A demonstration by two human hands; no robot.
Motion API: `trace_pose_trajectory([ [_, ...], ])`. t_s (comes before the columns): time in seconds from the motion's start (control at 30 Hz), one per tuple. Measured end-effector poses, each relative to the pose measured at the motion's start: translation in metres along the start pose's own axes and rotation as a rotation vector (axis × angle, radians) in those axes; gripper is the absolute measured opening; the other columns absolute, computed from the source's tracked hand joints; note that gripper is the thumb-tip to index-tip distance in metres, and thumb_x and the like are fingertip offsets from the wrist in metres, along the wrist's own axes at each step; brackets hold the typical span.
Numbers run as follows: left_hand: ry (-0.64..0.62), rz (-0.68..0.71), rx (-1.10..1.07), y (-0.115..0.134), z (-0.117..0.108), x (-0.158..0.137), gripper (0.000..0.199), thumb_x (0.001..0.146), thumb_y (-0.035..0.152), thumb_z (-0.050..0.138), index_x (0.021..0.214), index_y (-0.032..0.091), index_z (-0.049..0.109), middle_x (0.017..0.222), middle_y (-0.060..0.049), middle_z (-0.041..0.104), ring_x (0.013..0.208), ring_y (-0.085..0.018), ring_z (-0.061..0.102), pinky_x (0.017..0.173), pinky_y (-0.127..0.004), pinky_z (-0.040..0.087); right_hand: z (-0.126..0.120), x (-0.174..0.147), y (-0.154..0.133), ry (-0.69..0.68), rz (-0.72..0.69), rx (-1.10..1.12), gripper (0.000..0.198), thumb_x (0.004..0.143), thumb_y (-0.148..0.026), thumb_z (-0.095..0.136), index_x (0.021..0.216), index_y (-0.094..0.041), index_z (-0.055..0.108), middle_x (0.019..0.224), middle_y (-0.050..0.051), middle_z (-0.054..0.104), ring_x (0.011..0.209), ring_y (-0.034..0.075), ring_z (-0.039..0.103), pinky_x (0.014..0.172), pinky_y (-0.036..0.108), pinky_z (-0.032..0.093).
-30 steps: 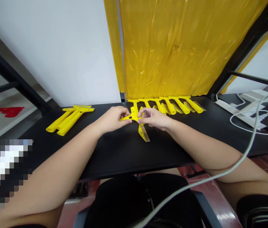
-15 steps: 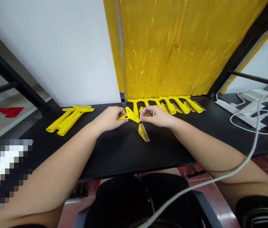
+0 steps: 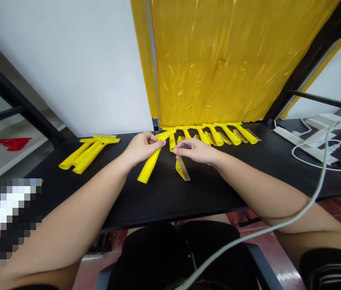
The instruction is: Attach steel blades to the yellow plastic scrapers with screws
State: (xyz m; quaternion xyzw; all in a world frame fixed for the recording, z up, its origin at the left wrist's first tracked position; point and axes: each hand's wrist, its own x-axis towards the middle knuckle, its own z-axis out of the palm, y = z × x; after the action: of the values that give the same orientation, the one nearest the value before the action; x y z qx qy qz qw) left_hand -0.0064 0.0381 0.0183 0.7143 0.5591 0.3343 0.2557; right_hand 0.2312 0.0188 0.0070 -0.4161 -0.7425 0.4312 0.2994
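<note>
My left hand [image 3: 144, 149] is closed on a yellow scraper handle [image 3: 148, 169], its round end slanting toward me and its forked head pointing to the far row. Curled just right of it, my right hand [image 3: 193, 150] grips a small dark metallic piece [image 3: 184, 145], mostly hidden by the fingers. Under that hand a yellow blade holder with a metal blade [image 3: 182, 170] lies on the black table [image 3: 164, 201]. Behind both hands, several yellow scraper handles [image 3: 231, 135] lie in a row, with blade pieces [image 3: 243, 137] between some of them.
A pile of yellow scraper handles [image 3: 90, 155] lies to the left. White power strips [image 3: 306, 145] and cords are on the right. A pale cable [image 3: 249, 240] crosses in front of my right arm. Yellow sheeting [image 3: 219, 60] rises behind the table.
The scraper handle in my left hand has turned, so its round end now shows toward me and its head points away. My right hand has shifted slightly toward me.
</note>
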Motion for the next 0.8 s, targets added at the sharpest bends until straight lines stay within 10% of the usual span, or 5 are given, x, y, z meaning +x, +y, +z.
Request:
trace_pose_trajectory([
  [0.33, -0.072, 0.051, -0.432, 0.027, 0.032, -0.017, 0.042, 0.087, 0.058, 0.071, 0.09, 0.02, 0.053, 0.081, -0.004, 0.068, 0.07, -0.015, 0.067, 0.065, -0.031, 0.057, 0.011, -0.009, -0.023, -0.078, 0.064, 0.273, 0.029, 0.075, -0.039, 0.085, 0.082, -0.018, 0.066, 0.07, -0.001, 0.062, 0.056, 0.01, 0.051, 0.048, 0.024, 0.037],
  [0.5, -0.377, 0.332, -0.026, 0.019, 0.018, -0.017, 0.024, 0.092, 0.04, 0.068, 0.104, 0.019, 0.071, 0.093, -0.006, 0.072, 0.085, -0.019, 0.069, 0.085, -0.038, 0.058, -0.033, -0.008, -0.015, 0.05, 0.186, 0.273, 0.027, 0.076, -0.036, 0.081, 0.078, -0.021, 0.058, 0.056, -0.005, 0.048, 0.04, 0.006, 0.026, 0.039, 0.027, 0.013],
  [0.8, -0.607, 0.689, 0.264, 0.012, 0.03, -0.024, 0.028, 0.094, 0.023, 0.07, 0.12, 0.028, 0.077, 0.123, -0.007, 0.071, 0.115, -0.021, 0.067, 0.106, -0.039, 0.05, -0.057, -0.002, 0.001, 0.143, 0.237, 0.215, 0.028, 0.077, -0.033, 0.081, 0.075, -0.022, 0.056, 0.059, -0.001, 0.052, 0.042, 0.007, 0.027, 0.042, 0.029, 0.012],
])
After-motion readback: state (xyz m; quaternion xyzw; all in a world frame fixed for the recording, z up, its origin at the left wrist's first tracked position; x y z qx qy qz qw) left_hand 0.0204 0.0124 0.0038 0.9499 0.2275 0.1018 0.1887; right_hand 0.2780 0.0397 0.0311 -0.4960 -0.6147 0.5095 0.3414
